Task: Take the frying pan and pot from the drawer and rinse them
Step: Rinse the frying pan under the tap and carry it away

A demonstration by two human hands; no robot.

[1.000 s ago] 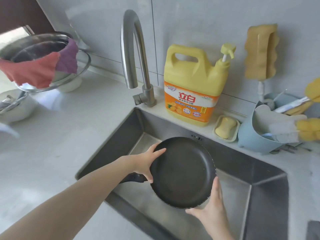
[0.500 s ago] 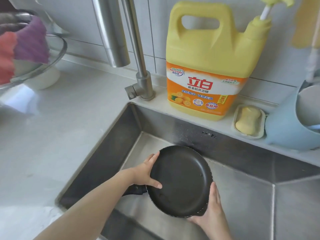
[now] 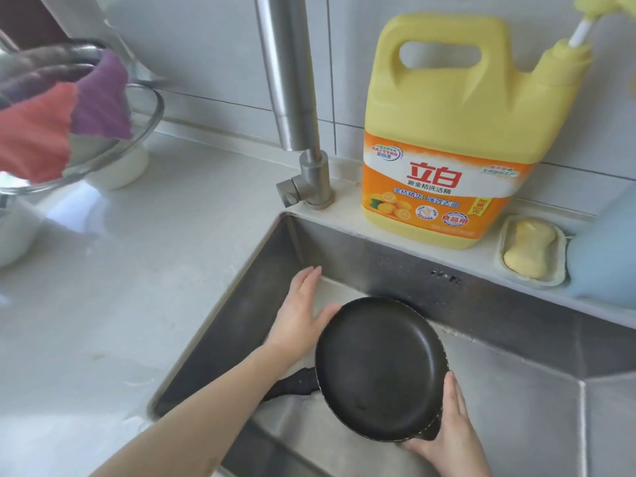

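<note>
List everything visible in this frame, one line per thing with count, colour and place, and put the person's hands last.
frying pan: 1, black, tilted inside the sink, handle pointing left
sink: 1, steel, set into the counter
faucet: 1, steel, at the sink's back left corner
detergent jug: 1, yellow with orange label, on the ledge behind the sink
soap: 1, pale yellow bar in a white dish, right of the jug
blue container: 1, light blue, right edge, partly cut off
cloths: 2, red and purple, draped over a metal bowl at left
counter: 1, white, left of the sink
left hand: open, at the pan's left rim
right hand: gripping the pan's lower right rim
</note>
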